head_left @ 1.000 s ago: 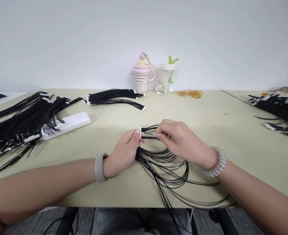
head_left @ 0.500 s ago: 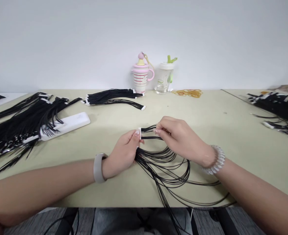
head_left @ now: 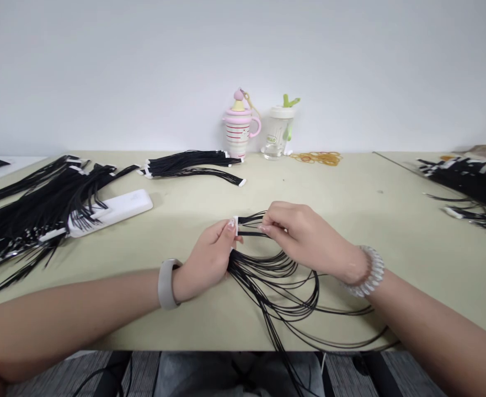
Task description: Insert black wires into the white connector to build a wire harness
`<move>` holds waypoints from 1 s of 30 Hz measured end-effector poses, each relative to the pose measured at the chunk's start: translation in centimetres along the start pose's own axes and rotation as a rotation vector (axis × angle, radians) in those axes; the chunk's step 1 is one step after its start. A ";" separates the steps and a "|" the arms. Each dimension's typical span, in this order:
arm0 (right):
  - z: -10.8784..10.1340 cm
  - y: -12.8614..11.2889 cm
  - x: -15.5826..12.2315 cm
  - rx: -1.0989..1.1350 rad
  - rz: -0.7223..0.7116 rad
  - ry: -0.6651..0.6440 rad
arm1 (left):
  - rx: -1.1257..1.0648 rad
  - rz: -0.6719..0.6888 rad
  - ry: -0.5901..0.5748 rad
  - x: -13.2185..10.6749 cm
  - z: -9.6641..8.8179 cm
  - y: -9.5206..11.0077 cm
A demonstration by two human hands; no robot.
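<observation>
Wires (head_left: pixel 246 273), black and thin, loop from centre to the bottom edge, slack enough not to tug. At centre, the left hand (head_left: pixel 204 256) keeps its grip closed on a white connector (head_left: pixel 236 221), apparently to steady it; just right, the right hand's (head_left: pixel 304 234) narrow pinch seems to hold one wire. Farther up the tabletop (head_left: pixel 350 193), a striped cup (head_left: pixel 238 138) stands upper centre, seemingly kept out of the way.

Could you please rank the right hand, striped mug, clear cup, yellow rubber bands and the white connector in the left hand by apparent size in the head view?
Largest to smallest:
Right hand
Striped mug and clear cup, too alike to rank
Yellow rubber bands
White connector, partly hidden by the left hand
</observation>
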State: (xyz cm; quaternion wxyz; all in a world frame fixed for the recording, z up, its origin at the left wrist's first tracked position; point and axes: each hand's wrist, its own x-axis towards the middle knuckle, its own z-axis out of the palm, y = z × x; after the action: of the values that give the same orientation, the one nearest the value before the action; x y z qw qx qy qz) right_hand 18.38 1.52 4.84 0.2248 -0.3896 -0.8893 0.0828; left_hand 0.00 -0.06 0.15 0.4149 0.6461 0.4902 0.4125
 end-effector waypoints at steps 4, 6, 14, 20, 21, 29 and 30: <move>0.1 0.0 0.0 0.046 -0.012 0.016 | -0.006 0.011 0.000 0.0 0.0 -0.1; 0.0 -0.1 0.1 0.080 -0.027 0.027 | 0.000 0.016 -0.004 0.0 0.0 -0.1; 0.8 -0.2 0.3 0.020 -0.027 0.012 | 0.025 0.037 -0.038 -0.2 0.1 0.2; 2.0 -0.7 0.2 -0.079 -0.008 0.009 | 0.052 0.060 -0.093 -0.2 0.2 0.3; 2.0 -0.7 0.2 -0.090 -0.007 0.012 | 0.058 0.066 -0.094 -0.2 0.1 0.3; 0.2 0.3 0.4 -0.131 -0.004 0.036 | -0.067 -0.107 -0.087 0.1 0.1 -0.1; -0.4 0.5 0.3 -0.127 -0.001 0.068 | -0.103 -0.142 -0.053 0.2 0.1 -0.2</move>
State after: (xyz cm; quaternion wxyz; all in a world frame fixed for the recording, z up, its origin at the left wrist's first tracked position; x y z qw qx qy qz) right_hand 18.73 2.04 5.14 0.2300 -0.4051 -0.8848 0.0129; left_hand 0.11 0.14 -0.07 0.4886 0.5981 0.5017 0.3896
